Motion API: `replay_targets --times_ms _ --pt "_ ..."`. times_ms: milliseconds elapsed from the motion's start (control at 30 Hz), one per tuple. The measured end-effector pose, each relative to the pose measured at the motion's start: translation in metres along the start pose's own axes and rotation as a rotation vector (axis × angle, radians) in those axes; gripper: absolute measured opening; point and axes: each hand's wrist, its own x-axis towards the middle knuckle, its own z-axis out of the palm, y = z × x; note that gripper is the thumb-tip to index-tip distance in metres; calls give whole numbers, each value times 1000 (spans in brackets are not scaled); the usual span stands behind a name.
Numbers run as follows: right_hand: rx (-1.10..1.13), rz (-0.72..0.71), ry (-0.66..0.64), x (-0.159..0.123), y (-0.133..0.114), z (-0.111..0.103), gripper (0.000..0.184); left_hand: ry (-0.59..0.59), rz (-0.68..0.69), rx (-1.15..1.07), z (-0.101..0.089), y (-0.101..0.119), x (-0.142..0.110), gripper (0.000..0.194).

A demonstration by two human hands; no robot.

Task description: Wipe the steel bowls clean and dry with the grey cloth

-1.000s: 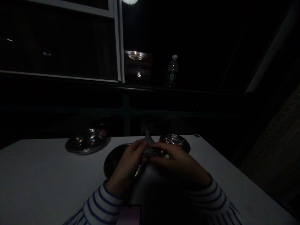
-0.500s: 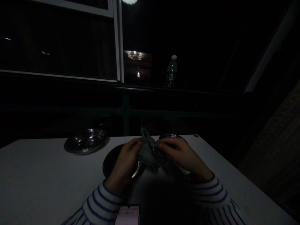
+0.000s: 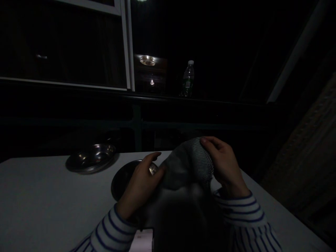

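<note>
A grey cloth point(image 3: 181, 166) with a coarse, textured edge hangs spread above the table. My right hand point(image 3: 224, 162) pinches its upper right corner between thumb and fingers. My left hand point(image 3: 141, 182) is at the cloth's left side, thumb and forefinger apart; its thumb tip is at the blurred cloth edge, and I cannot tell whether they touch. Partly behind my left hand, a dark round metal bowl point(image 3: 120, 182) rests on the table.
On the white table point(image 3: 52, 203), a shiny metal bowl point(image 3: 90, 159) stands at the back left. A pale pink object point(image 3: 141, 240) shows at the bottom edge. Beyond the table, a plastic bottle point(image 3: 188, 80) stands on the ledge by the window. The light is dim.
The cloth has gone from bunched between both hands to spread out. My right hand has moved up and right with its corner; my left hand's fingers have come apart.
</note>
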Motion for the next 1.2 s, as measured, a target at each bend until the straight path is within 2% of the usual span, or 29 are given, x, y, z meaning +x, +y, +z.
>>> replay_targets --times_ms 100,233,433,533,667,767,833,1033,1100,1200 --pt "96 19 21 -1 1 3 22 -113 111 14 2 7 -6 45" --pt "156 59 13 -2 3 10 24 -271 142 -64 9 12 -11 54" --pt "271 138 -17 -7 3 22 22 -294 198 -243 18 12 -11 43" --pt "346 177 -46 -9 6 29 23 -235 158 -260 19 18 -11 37" --pt "318 207 -69 -11 8 33 26 -81 -49 -263 18 26 -9 21" --pt "173 162 -124 -10 8 31 31 49 -164 -317 14 27 -6 12" --pt "31 111 -179 -10 8 27 31 96 -218 -380 11 26 -4 14" --pt "-511 -65 -497 -20 3 23 29 220 -353 -435 1 28 1 23" --pt "-579 -84 -559 -27 1 28 30 257 -376 -444 -1 30 2 25" --pt "-604 -85 -579 -35 1 37 29 299 -414 -472 0 30 1 27"
